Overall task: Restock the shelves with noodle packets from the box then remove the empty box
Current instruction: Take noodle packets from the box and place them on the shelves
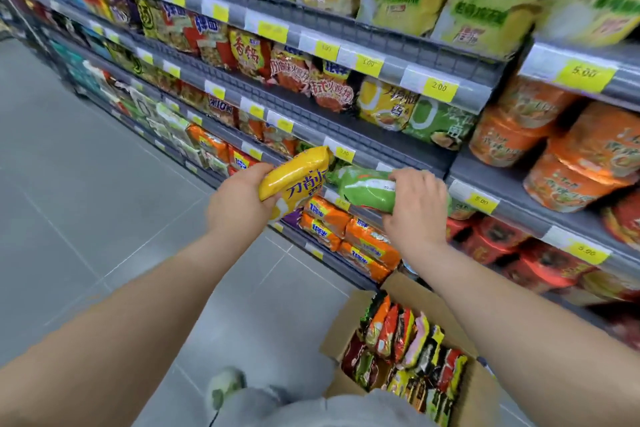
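View: head camera, looking down my two forearms at the aisle.
Left hand (239, 198): I see it gripping a yellow packet (294, 177) near its lower end, fingers curled round it. The packet tilts up toward the shelf rail (391, 152).
Right hand (412, 208): closed over a green packet (363, 189), with the fingers on top and the thumb underneath.
Packets in hand: both are held in the air in front of the rail, side by side; I cannot tell whether their ends touch.
Box (343, 326): open on the floor below my right arm, close to the foot of the shelves — still holding mixed packets (408, 343) standing on edge in rows.
Shelf below the hands: orange packets (349, 236) in stacks.
Right bay: orange bowls (571, 163) — yellow price tags (440, 87) run along the rails.
Floor (86, 184): grey tiles, with a shoe (225, 385) at the bottom edge.
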`<state>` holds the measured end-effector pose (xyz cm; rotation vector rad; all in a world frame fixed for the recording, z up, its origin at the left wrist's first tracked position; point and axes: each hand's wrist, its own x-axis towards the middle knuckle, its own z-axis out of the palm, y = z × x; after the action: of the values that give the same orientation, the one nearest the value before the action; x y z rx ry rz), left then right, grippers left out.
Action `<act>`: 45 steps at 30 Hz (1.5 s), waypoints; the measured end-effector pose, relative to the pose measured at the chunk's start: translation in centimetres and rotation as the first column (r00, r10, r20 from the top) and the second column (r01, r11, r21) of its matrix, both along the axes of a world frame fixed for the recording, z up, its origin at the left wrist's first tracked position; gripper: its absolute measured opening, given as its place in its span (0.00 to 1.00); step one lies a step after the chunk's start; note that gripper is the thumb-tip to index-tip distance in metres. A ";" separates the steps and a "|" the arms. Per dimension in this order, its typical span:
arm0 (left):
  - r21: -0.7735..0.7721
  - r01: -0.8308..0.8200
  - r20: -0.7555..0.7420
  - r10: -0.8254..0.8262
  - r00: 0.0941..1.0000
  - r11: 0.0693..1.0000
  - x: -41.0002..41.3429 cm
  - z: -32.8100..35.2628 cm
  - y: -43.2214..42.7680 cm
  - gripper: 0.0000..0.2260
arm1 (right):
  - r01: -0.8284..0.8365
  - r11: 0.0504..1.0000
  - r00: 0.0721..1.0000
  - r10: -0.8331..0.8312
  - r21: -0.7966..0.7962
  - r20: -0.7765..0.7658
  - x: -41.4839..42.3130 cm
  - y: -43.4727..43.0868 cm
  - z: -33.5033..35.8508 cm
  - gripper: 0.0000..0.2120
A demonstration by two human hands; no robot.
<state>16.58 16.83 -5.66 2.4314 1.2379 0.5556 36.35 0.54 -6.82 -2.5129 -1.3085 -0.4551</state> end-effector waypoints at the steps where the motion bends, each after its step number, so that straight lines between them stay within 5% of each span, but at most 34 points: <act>1: 0.020 0.058 0.005 -0.058 0.998 0.998 0.9 -0.3 1.8 0.15 | 0.032 0.999 0.999 -0.032 0.030 0.027 0.3 0.9 -0.4 0.28; 8: 0.147 0.419 -0.032 -0.419 0.907 0.896 6.6 -1.0 11.0 0.20 | 0.263 0.954 0.950 -0.282 0.140 0.133 -0.1 5.2 -2.8 0.27; 16: 0.360 0.655 -0.113 -0.666 0.737 0.664 14.1 -1.7 15.7 0.24 | 0.486 0.855 0.804 -0.519 0.182 0.292 2.2 8.2 -4.0 0.18; 26: 0.502 0.651 -0.084 -0.717 0.692 0.570 21.7 -6.3 18.5 0.25 | 0.528 0.824 0.711 -0.560 0.203 0.425 8.6 10.8 -8.2 0.18; 33: 0.393 0.733 -0.198 -0.727 0.657 0.555 24.3 -6.0 18.9 0.23 | 0.577 0.799 0.674 -0.582 0.166 0.455 10.8 11.3 -8.7 0.17; 36: 0.499 0.725 -0.314 -0.680 0.662 0.475 25.1 -4.9 19.8 0.22 | 0.675 0.694 0.586 -0.710 0.249 0.391 10.7 11.7 -7.8 0.22; 39: 0.749 0.562 -0.258 -0.627 0.735 0.351 24.8 -5.5 19.7 0.16 | 0.750 0.579 0.520 -0.815 0.319 0.257 9.5 12.3 -7.9 0.19; 42: 0.853 0.480 -0.246 -0.653 0.716 0.205 24.5 -7.6 18.9 0.10 | 0.719 0.584 0.613 -0.788 0.378 0.050 7.8 13.1 -9.4 0.09; 45: 0.808 0.513 -0.234 -0.642 0.730 0.288 24.0 -10.2 18.3 0.16 | 0.684 0.630 0.680 -0.733 0.368 -0.008 7.0 13.8 -11.5 0.10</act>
<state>40.61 35.13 -15.84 3.2269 -0.2317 1.2646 43.35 14.33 -18.34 -2.6132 -0.1340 -0.9471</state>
